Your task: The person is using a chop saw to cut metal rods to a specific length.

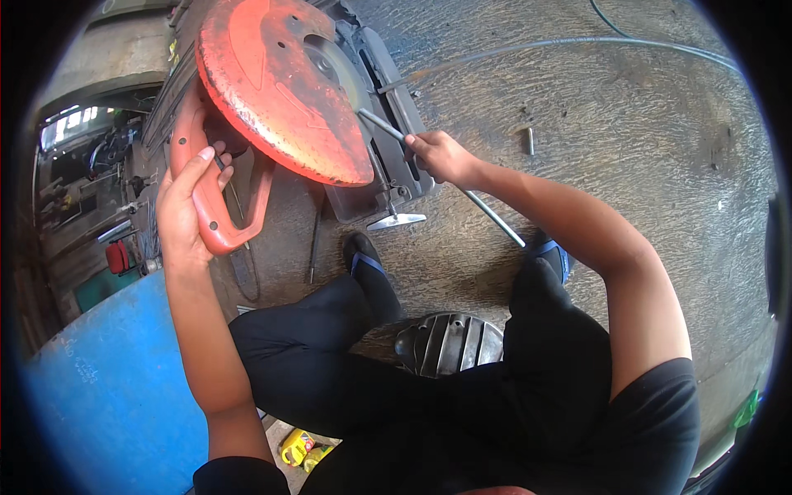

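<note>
Floor [635, 177]: brown-grey, rough, scuffed, runs under everything. Blue panel [124, 388] takes up the lower left, slightly curved by the lens, faint handwriting on it.

Cut-off saw [280, 99] sits top left of centre: orange-red guard, worn and blackened along its rim, loop handle on its left side, dark grey base [351, 202] underneath. Part of the disc [342, 70] shows in the gap at the guard's right side.

Thin hose [561, 41] arcs across the floor, top right. Finned metal casting [450, 342] lies between the person's legs.

Metal rod [495, 219] runs diagonally: upper end at the guard's right edge over the base, lower end near the right sandal [557, 257]. Can't tell if the upper end touches the disc.

Left hand [183, 202]: wrapped round the saw's loop handle, thumb over the top. Right hand [441, 157]: clenched on the rod, about mid-length.

Silver crank [396, 221] sticks out from the base's near side. Yellow packets [299, 447] at bottom, beside the blue panel. Short metal piece [530, 141] on the floor, right of the right hand.
</note>
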Available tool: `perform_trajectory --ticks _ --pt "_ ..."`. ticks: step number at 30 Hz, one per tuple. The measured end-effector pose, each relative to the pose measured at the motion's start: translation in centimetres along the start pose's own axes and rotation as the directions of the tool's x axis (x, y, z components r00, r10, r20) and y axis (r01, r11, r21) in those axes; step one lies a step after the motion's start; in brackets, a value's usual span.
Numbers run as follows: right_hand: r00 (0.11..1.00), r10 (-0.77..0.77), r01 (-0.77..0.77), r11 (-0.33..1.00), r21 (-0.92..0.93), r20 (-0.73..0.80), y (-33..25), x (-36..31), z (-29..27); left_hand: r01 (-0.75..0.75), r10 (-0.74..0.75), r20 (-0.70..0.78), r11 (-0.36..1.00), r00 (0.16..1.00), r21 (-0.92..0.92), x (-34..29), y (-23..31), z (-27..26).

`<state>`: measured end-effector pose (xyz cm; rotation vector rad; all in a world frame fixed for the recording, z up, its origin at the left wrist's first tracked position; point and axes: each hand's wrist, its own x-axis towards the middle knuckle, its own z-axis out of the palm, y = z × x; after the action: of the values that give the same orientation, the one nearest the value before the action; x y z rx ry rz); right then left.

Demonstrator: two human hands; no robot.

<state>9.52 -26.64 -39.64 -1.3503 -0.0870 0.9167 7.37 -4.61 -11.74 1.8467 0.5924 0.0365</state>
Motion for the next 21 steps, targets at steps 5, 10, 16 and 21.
perform_trajectory --ticks 5,10,16,21 --pt "0.999 -0.036 0.035 0.997 -0.074 -0.016 0.3 0.6 0.9 0.010 -0.010 0.015 0.999 1.000 0.038 0.1 0.0 -0.2" --pt "0.976 -0.177 0.134 0.947 -0.292 -0.125 0.3 0.4 1.0 0.011 -0.012 0.015 0.999 1.000 0.045 0.0 0.1 -0.1" --pt "0.958 -0.232 0.153 0.911 -0.383 -0.169 -0.6 -0.1 1.2 -0.005 0.005 -0.030 1.000 1.000 0.029 -0.1 0.1 0.2" --pt "0.936 -0.297 0.194 0.883 -0.427 -0.189 -0.6 -0.2 1.0 -0.005 0.005 -0.031 1.000 1.000 0.025 -0.1 0.2 0.3"
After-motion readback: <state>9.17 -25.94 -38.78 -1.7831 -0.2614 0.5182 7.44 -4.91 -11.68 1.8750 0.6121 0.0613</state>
